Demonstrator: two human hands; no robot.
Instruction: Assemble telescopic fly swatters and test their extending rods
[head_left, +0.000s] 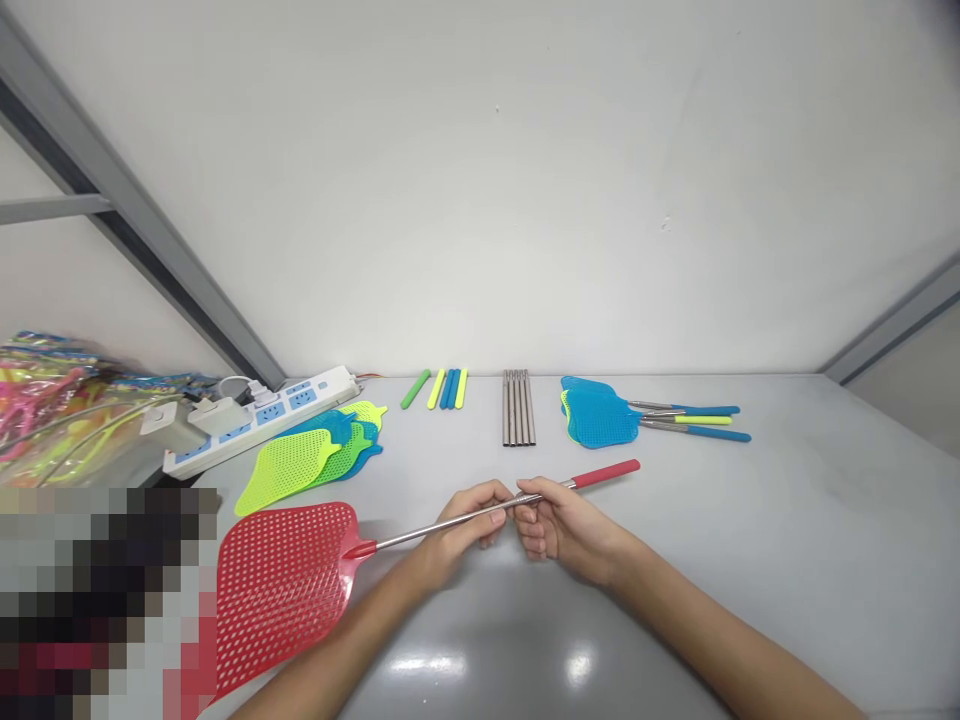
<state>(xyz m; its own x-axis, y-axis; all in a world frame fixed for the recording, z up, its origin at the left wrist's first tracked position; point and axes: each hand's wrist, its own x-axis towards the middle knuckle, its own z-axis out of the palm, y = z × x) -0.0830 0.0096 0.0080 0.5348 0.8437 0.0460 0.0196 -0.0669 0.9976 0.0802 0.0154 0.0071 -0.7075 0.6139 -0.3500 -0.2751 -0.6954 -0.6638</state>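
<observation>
At the far left, clear plastic bags (pixel 52 410) of brightly coloured items lie in a heap. Beside them a white power strip (pixel 255 423) runs at a slant along the table (pixel 750 560), with plugs and adapters (pixel 217 415) fitted into it. Loose perforated swatter heads (pixel 292 468) in yellow-green, green and blue overlap just in front of the strip. Nearer the person is the red fly swatter (pixel 289 575), its broad head to the left and partly behind the left forearm, its thin metal shaft slanting up to the right. Towards the back of the table lie slim grips (pixel 448 389): a green one tilted a little apart, then yellow and blue ones side by side. The left hand (pixel 469 522) grasps the red swatter's shaft between thumb and fingers. Behind the hands, metal tubes (pixel 517 410) lie in a neat parallel row. The right hand (pixel 562 522), close beside the left, grips the shaft with thumb on top and fingers curled beneath; the red grip extends beyond it. Farther right, swatters with shafts (pixel 600 415) lie stacked, blue heads uppermost, their blue and yellow grips pointing right.
</observation>
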